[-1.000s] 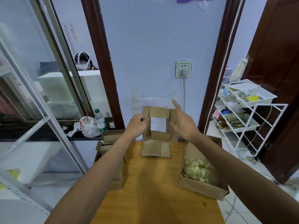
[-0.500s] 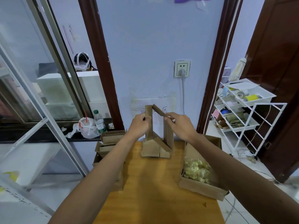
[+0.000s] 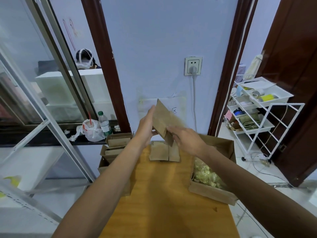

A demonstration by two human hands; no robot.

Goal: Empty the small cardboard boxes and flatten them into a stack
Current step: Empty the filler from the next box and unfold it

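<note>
Left fingers (image 3: 151, 110): they lie almost straight along the left edge of the collapsed box (image 3: 163, 117). The thumb seems to be under it, so the left hand (image 3: 145, 126) pinches the cardboard.
Right fingers (image 3: 171, 130): nearly straight and a little blurred, with the tips touching the lower right part of the same cardboard. The right hand (image 3: 187, 140) seems to press and not to grip.
Where the box is: in the air at the centre of the frame, tilted, pressed almost flat. It is above the far end of the desk (image 3: 163, 194) and just over the stack (image 3: 164, 152).
Stack: flat brown pieces lying on the desk close to the wall.
How it will handle: I judge it very light and thin, stiff along the panels but weak at the folds, and it may spring open again if it is released early. The surface is dry, so it should not slip.
Where to hold: at the two opposite edges, flat panels between thumb and fingers, not at the loose flaps.
Next need: lay it square on the stack and press it down.
Left of frame: small boxes (image 3: 116, 146) standing in a group beside the desk, not yet flattened.
Right of frame: a big carton (image 3: 223, 148) with yellowish filling (image 3: 205, 174) inside.
</note>
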